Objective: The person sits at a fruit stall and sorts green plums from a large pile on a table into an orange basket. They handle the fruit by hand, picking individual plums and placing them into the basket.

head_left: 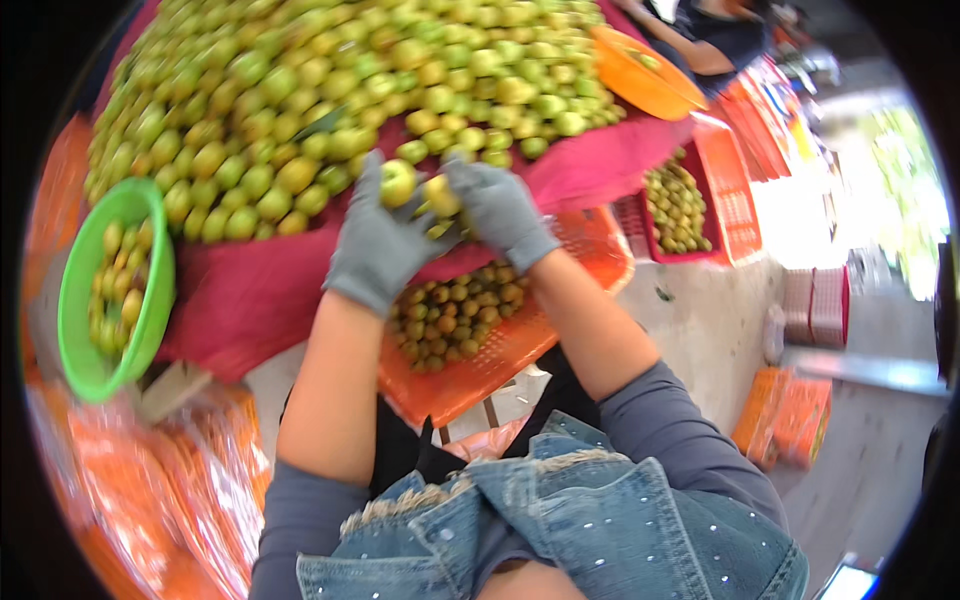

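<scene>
Both my hands wear grey gloves and are close together over the near edge of a big heap of round green-yellow fruit [265, 180]. My left hand [385, 240] is closed around a green fruit [398, 183] by the thumb. Curled fingers of my right hand [498, 208] grip a yellower fruit [440, 195]. Just under that one, some smaller yellow-green pieces show between the hands; which hand bears them I cannot tell. Below my wrists stands an orange crate [430, 390] holding many browner fruits [450, 318].
The heap lies on a red cloth [235, 300]. A green basin [160, 270] with yellowish fruit stands left, an orange basin [640, 75] at the far right. Beyond the crate is a red crate [690, 255] of fruit. Another person's arm [690, 45] shows at the back. Orange plastic wrapping [170, 480] lies lower left.
</scene>
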Demonstrator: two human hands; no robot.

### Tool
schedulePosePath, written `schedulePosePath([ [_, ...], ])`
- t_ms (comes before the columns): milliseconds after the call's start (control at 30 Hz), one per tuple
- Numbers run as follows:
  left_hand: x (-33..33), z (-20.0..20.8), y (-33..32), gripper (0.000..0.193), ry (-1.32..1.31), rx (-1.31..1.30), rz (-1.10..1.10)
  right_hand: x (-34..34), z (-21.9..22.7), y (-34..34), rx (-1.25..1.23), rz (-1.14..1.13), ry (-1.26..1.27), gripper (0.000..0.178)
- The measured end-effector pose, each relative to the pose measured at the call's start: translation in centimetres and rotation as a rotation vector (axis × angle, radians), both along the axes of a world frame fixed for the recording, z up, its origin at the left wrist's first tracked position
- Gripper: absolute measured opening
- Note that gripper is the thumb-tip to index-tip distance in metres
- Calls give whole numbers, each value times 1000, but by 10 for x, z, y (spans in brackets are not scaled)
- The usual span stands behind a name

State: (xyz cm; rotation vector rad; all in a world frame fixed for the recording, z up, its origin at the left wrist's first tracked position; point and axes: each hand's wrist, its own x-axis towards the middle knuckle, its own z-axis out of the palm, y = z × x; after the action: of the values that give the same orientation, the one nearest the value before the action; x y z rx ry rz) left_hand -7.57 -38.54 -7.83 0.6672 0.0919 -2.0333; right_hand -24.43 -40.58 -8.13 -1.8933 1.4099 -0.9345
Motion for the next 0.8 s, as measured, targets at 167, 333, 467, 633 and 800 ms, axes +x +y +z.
schedulePosePath([
  [167, -33, 9, 0, 54, 131, -55, -111, -43, 0, 16, 208, -47, -103, 28],
  [333, -49, 18, -7, 51, 133, -52, -209, -170, 40, 33, 858, -271, -1276, 12],
  [467, -63, 25, -9, 53, 5, -128, -173, -321, -6, 81, 323, -710, -1697, 19],
  [633, -66, 7, -6, 55, -53, -129, -258, -450, -102, 134, 218, -1182, -1850, 36],
  [800, -71, -9, -5, 64, -125, -146, -298, -572, -85, 78, -251, -1038, -1501, 55],
])
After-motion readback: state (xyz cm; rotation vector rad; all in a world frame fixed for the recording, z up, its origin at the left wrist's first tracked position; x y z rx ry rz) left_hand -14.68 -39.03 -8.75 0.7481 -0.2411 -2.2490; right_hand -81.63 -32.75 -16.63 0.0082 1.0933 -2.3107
